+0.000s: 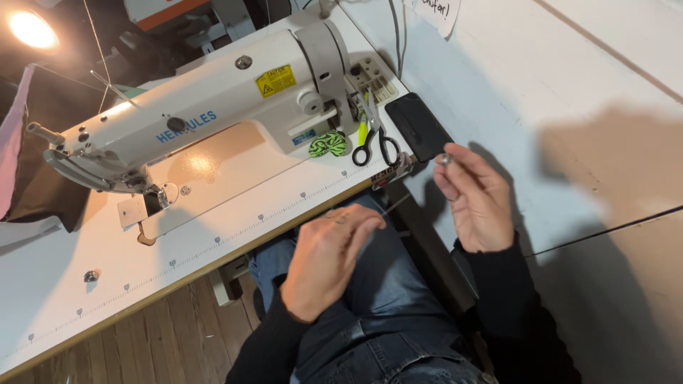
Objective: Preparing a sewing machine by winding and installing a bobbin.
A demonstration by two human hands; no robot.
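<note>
My right hand (475, 199) is raised beside the table's right end and pinches a small silver bobbin (444, 158) between thumb and fingertips. A thin thread (395, 204) runs from it down to my left hand (329, 257), which hangs over my lap in blue jeans with its fingers pinched on the thread's end. A white industrial sewing machine (213, 99) stands on the white table (235, 213) in front of me.
Black-handled scissors (373, 139), a yellow-green tool and a green-black patterned round object (328, 145) lie by the machine's right end. A black phone (420, 126) rests at the table corner. A white wall is on the right, a lamp (30, 30) at top left.
</note>
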